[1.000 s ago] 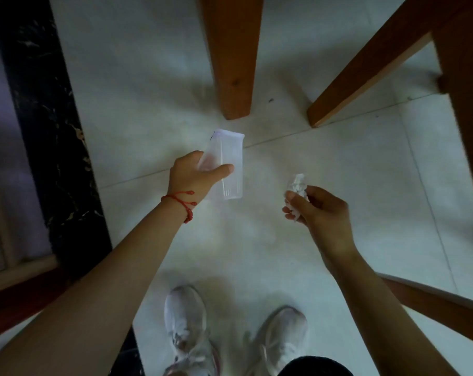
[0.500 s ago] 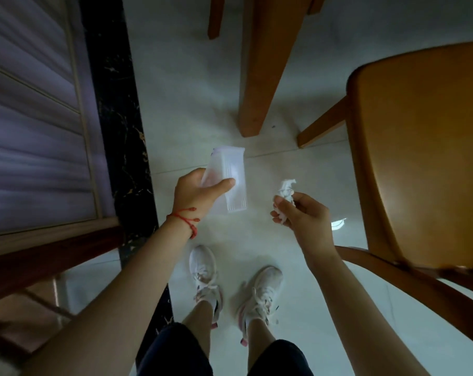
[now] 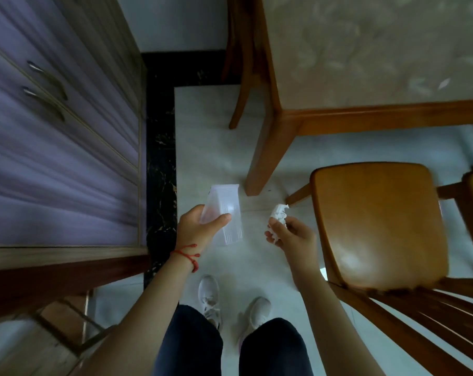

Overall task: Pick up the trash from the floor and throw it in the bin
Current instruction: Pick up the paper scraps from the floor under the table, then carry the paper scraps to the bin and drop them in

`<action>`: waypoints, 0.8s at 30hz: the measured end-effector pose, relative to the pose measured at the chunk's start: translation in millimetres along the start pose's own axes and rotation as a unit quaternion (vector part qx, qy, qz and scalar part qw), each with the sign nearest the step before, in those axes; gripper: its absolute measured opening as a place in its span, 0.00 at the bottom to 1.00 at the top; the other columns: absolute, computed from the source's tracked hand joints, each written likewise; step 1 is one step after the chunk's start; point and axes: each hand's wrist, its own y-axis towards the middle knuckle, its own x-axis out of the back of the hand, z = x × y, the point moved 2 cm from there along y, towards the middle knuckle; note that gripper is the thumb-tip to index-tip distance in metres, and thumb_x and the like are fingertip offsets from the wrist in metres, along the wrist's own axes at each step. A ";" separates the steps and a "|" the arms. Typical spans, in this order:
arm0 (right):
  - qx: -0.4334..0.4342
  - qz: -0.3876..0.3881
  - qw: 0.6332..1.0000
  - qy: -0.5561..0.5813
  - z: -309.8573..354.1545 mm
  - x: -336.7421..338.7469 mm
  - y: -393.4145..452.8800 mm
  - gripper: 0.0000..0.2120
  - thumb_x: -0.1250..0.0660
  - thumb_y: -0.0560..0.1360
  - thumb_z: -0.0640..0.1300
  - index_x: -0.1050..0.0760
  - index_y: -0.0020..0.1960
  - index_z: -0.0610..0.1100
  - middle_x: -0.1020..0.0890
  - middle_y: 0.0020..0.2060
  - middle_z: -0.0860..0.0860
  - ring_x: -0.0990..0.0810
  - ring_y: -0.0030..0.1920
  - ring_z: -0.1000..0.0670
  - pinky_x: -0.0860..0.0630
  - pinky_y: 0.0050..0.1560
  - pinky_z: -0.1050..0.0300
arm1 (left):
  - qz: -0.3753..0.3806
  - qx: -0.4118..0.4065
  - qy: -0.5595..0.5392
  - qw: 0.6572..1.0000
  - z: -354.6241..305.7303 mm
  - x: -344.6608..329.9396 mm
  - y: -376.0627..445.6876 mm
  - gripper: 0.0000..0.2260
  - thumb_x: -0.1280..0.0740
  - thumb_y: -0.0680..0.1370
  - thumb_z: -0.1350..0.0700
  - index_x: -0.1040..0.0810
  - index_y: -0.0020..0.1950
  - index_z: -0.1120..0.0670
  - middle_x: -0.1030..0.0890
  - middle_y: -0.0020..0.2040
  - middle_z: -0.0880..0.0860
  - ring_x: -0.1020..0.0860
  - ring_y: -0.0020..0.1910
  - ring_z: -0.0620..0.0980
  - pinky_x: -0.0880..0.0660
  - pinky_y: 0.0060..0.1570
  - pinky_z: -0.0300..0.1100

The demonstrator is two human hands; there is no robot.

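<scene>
Two pieces of trash are held off the floor, side by side at mid-frame. A clear plastic container is gripped by the left hand, thumb laid across its side and fingers wrapped behind, its open end tipped toward the top of the frame. Just to the right, well apart from it, a crumpled white tissue is pinched in the curled fingers of the right hand.

The pick-up looks done for both items; the carrying step is judged to be in hand. No bin is shown anywhere, so the next move calls for it to be found first, then both loads brought over it and let go. The gap between the purple cabinet along the left side and the wooden chair at right is narrow, so care would be needed with the elbows.

Much is left unseen: the table at upper right is cut by the frame edge, the cabinet is smeared by blur, whether the container holds anything cannot be made out, and any trash under the furniture is hidden
</scene>
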 end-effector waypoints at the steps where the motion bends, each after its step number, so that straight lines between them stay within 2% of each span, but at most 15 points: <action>1: 0.007 0.003 1.000 -0.001 11.4 -2.0 -6.8 0.02 0.32 0.73 0.39 0.21 0.42 0.43 0.20 0.35 0.46 0.19 0.35 0.52 0.22 0.35 0.67 | -0.005 0.000 -0.013 1.000 -9.2 5.6 -7.8 0.22 0.31 0.54 0.39 0.23 0.36 0.54 0.22 0.34 0.50 0.25 0.33 0.47 0.28 0.32 0.40; 3: 0.021 0.016 1.000 -0.002 29.6 -3.6 -19.6 0.03 0.32 0.73 0.39 0.21 0.41 0.44 0.20 0.35 0.46 0.20 0.36 0.51 0.21 0.36 0.67 | -0.013 0.001 -0.027 1.000 -22.4 13.8 -24.2 0.22 0.28 0.57 0.42 0.22 0.41 0.57 0.20 0.37 0.52 0.23 0.37 0.49 0.26 0.35 0.42; 5: 0.033 0.028 0.999 -0.012 45.5 -2.4 -30.0 0.03 0.32 0.73 0.40 0.21 0.41 0.44 0.21 0.35 0.46 0.20 0.36 0.51 0.22 0.36 0.67 | -0.027 -0.005 -0.026 0.999 -31.8 19.1 -39.1 0.16 0.26 0.63 0.47 0.21 0.43 0.57 0.20 0.39 0.52 0.22 0.38 0.50 0.26 0.35 0.40; 9: 0.054 0.066 0.996 -0.027 68.1 5.5 -44.4 0.04 0.32 0.73 0.38 0.21 0.45 0.37 0.22 0.33 0.45 0.22 0.32 0.53 0.23 0.33 0.68 | -0.074 -0.007 -0.031 0.997 -44.5 24.1 -69.1 0.07 0.26 0.68 0.53 0.23 0.39 0.52 0.21 0.37 0.50 0.23 0.36 0.46 0.28 0.31 0.36; 13: 0.073 0.111 0.990 -0.040 80.4 20.1 -57.0 0.05 0.32 0.72 0.38 0.21 0.41 0.36 0.22 0.31 0.45 0.23 0.30 0.53 0.25 0.32 0.68 | -0.132 -0.005 -0.043 0.990 -48.6 24.6 -106.9 0.07 0.27 0.69 0.53 0.23 0.39 0.53 0.21 0.37 0.50 0.23 0.35 0.45 0.29 0.30 0.34; 15: 0.074 0.135 0.987 -0.046 79.1 26.8 -64.1 0.05 0.31 0.72 0.39 0.21 0.38 0.39 0.22 0.30 0.46 0.22 0.30 0.54 0.24 0.33 0.67 | -0.161 -0.001 -0.072 0.984 -44.5 22.6 -127.6 0.07 0.27 0.69 0.54 0.22 0.40 0.56 0.21 0.37 0.51 0.23 0.35 0.47 0.28 0.31 0.35; 17: 0.074 0.159 0.983 -0.060 76.1 31.3 -72.6 0.06 0.31 0.72 0.41 0.20 0.36 0.43 0.22 0.30 0.48 0.22 0.30 0.55 0.24 0.34 0.66 | -0.200 0.000 -0.090 0.976 -39.3 21.5 -149.0 0.06 0.27 0.69 0.56 0.23 0.37 0.55 0.22 0.35 0.50 0.25 0.33 0.45 0.29 0.29 0.29; 19: 0.073 0.185 0.977 -0.071 70.8 33.0 -81.1 0.07 0.31 0.72 0.40 0.21 0.38 0.37 0.22 0.31 0.47 0.22 0.29 0.56 0.23 0.33 0.66 | -0.244 0.007 -0.101 0.964 -30.4 23.0 -170.3 0.08 0.26 0.68 0.56 0.24 0.35 0.54 0.24 0.33 0.48 0.27 0.32 0.43 0.31 0.27 0.26; 21: 0.075 0.209 0.971 -0.084 65.1 32.2 -92.5 0.12 0.31 0.72 0.39 0.25 0.41 0.28 0.24 0.31 0.44 0.23 0.28 0.56 0.23 0.33 0.67 | -0.282 0.025 -0.109 0.953 -18.8 26.9 -192.8 0.10 0.26 0.67 0.54 0.23 0.37 0.58 0.25 0.34 0.49 0.27 0.32 0.45 0.30 0.30 0.31; 22: 0.074 0.223 0.967 -0.093 62.6 30.5 -99.6 0.12 0.31 0.72 0.39 0.26 0.42 0.27 0.24 0.31 0.44 0.23 0.27 0.56 0.24 0.33 0.67 | -0.299 0.037 -0.107 0.947 -13.7 29.6 -204.1 0.12 0.25 0.67 0.53 0.24 0.37 0.59 0.26 0.33 0.50 0.28 0.32 0.46 0.31 0.29 0.32; 24: 0.069 0.254 0.958 -0.111 56.2 25.7 -115.1 0.09 0.31 0.72 0.39 0.24 0.39 0.32 0.24 0.31 0.44 0.23 0.27 0.56 0.23 0.33 0.67 | -0.334 0.050 -0.121 0.933 -3.2 34.8 -226.8 0.13 0.25 0.67 0.52 0.28 0.32 0.56 0.30 0.29 0.49 0.32 0.29 0.46 0.35 0.25 0.28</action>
